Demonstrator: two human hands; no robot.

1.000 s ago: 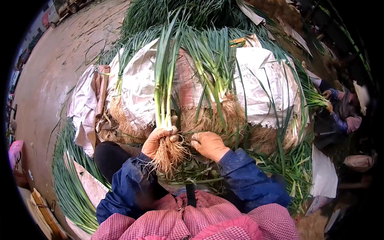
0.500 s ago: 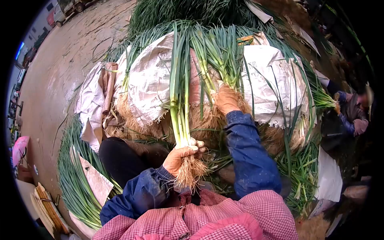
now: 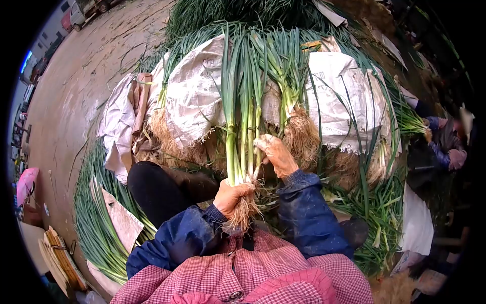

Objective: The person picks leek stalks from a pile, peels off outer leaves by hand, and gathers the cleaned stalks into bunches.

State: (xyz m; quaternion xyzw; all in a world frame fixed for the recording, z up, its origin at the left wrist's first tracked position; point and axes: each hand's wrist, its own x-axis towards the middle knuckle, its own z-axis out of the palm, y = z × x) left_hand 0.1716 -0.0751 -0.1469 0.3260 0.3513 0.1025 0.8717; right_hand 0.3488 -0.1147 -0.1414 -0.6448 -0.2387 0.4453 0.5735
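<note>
A bunch of long green onions [image 3: 244, 137] stands in front of me, white ends and stringy roots toward my body, green leaves pointing away. My left hand [image 3: 232, 197] is wrapped round the white ends just above the roots. At the bunch's right side, my right hand [image 3: 279, 156] has its fingers curled in on the outermost stalk, partway up. Beyond it, more green onions [image 3: 302, 133] lie with their brown roots facing me, between white woven sacks [image 3: 196, 96] that partly cover the pile.
Another white sack [image 3: 336, 101] covers the pile at the right. More green onions [image 3: 101, 218] lie at my lower left, and loose leaves [image 3: 382, 223] at my lower right. A co-worker [image 3: 448, 137] holds a bunch at the far right. A pink umbrella-like object [image 3: 26, 185] stands at the left.
My right hand has come back from the pile toward me, and the bunch at my left hand now has more stalks on its right side. My left hand stays at the roots.
</note>
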